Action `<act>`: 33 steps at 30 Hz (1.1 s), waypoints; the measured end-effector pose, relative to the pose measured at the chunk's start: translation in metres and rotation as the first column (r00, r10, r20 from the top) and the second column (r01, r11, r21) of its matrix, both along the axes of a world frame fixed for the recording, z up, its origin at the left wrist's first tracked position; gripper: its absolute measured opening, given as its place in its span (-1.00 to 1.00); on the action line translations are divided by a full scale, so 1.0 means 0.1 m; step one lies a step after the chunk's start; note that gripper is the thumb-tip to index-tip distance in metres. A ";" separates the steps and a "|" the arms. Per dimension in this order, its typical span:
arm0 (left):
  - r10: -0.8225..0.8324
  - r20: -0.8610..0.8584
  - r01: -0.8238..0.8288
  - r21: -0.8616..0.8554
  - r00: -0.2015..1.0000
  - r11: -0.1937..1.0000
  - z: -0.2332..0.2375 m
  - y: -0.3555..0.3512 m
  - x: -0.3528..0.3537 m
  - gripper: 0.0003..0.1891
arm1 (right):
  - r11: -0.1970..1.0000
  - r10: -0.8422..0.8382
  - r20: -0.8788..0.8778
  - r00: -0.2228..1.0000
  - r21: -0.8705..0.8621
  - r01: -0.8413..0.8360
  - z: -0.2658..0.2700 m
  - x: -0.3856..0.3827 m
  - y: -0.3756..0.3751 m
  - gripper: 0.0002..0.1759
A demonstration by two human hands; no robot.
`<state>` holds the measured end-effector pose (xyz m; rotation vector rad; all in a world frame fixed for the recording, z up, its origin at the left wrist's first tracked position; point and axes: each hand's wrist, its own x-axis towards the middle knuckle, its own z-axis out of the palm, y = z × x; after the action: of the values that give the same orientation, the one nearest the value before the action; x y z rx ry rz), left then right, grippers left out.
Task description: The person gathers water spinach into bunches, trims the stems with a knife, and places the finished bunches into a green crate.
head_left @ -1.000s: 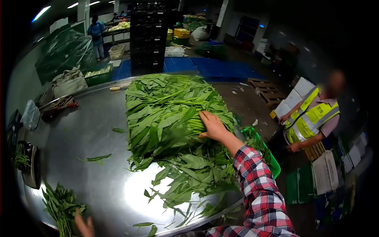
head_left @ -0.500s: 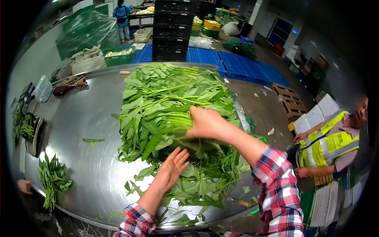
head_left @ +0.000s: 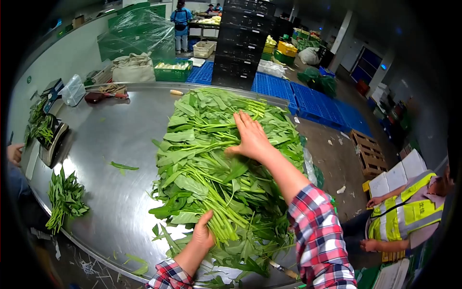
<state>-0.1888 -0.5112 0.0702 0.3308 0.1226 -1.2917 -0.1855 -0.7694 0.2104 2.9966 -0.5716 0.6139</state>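
Note:
A big heap of leafy green stems (head_left: 192,159) lies on the metal table (head_left: 110,192). My left hand (head_left: 203,236) is at the heap's near edge, thumb raised beside cut stem ends; its other fingers are hidden under the greens, so its grip is unclear. My right hand (head_left: 250,137) rests on top of the heap with its fingers spread, holding nothing. A smaller bunch of greens (head_left: 66,198) lies at the table's left edge. Loose leaves and a knife with a wooden handle (head_left: 285,269) are near the front edge.
A scale (head_left: 54,139) with greens stands at the left, near another person's hand (head_left: 14,153). A person in a yellow vest (head_left: 406,209) stands at the right. Behind the table are stacked black crates (head_left: 240,43), blue pallets (head_left: 313,103) and a green crate (head_left: 172,72).
My right hand has let go of the stems it held and moved up over the heap, fingers spread. My left hand has moved down to the near stem ends. The view has shifted.

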 end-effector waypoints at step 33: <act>-0.054 0.232 0.043 0.053 0.971 0.998 -0.45 0.56 0.26 -0.13 | 0.847 0.335 0.115 0.935 0.399 -0.353 -0.30 -0.93 1.68 -0.66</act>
<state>-0.1631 -0.4547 0.0255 0.5267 -0.0548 -1.2896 -0.2782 -0.6011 0.1809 3.5407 -0.1701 0.6407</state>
